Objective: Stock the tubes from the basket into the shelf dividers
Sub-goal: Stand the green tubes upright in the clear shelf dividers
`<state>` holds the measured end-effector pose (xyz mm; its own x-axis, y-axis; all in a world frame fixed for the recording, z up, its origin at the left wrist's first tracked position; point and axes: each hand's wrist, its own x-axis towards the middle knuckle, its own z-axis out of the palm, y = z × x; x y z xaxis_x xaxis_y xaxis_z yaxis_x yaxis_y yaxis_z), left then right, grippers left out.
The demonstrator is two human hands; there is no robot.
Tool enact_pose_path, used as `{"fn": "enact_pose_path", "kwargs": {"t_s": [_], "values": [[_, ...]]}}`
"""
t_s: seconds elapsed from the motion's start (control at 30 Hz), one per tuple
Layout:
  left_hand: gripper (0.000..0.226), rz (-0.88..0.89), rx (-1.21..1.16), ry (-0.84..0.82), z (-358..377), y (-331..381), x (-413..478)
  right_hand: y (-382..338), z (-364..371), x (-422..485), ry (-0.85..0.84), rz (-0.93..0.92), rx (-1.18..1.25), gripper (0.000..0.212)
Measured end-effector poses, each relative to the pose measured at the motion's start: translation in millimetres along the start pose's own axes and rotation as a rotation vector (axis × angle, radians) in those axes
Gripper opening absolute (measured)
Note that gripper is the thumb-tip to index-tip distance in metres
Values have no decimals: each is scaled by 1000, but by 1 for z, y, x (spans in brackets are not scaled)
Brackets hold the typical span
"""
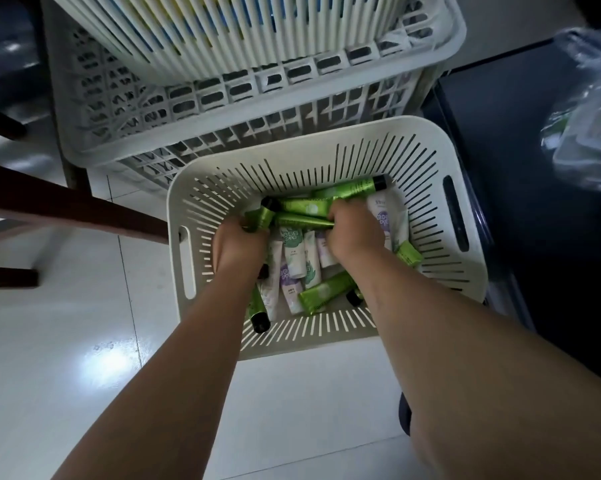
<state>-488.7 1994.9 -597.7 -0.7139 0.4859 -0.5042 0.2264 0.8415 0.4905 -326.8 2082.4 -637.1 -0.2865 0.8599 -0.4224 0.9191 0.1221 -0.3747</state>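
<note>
Grips a green tube [262, 218] with the left hand [240, 245] by the basket's [327, 130] left wall; seemingly pinches a second green tube [302, 220] with the right hand [354, 235], mid-basket.

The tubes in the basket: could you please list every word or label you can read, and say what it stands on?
"Chamomile", faint, on a green tube at the basket's far side.
White tubes: coloured label characters, too blurred to read.
Other green tubes: print too small to read.
Basket: no text.
</note>
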Motion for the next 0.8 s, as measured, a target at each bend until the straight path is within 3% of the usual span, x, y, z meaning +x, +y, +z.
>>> {"fn": "enact_pose_path", "kwargs": {"t_s": [0.07, 0.17, 0.27, 0.33, 0.47, 0.57, 0.67, 0.8], "values": [[34, 12, -38, -32, 2, 3, -4, 4, 6, -1, 41, 0, 61, 27], [38, 8, -139, -49, 9, 5, -7, 3, 6, -5, 128, 57, 373, 28], [36, -1, -223, -95, 16, 10, -2, -8, 6, -2, 139, 385, 1016, 37], [44, -14, -253, -125, 20, 14, 2, -12, 6, 5, 130, 575, 1337, 29], [45, -58, -297, -131, 22, 13, 8, -22, 7, 10, 49, 635, 1286, 25], [44, -81, -303, -133, 23, 10, 8, -24, 15, 16, 18, 783, 1340, 24], [46, -78, -340, -143, 22, 10, 10, -28, 16, 19, -69, 839, 1323, 8], [58, -38, -315, -165, 23, 10, 13, -28, 22, 20, -32, 783, 1302, 22]]}}
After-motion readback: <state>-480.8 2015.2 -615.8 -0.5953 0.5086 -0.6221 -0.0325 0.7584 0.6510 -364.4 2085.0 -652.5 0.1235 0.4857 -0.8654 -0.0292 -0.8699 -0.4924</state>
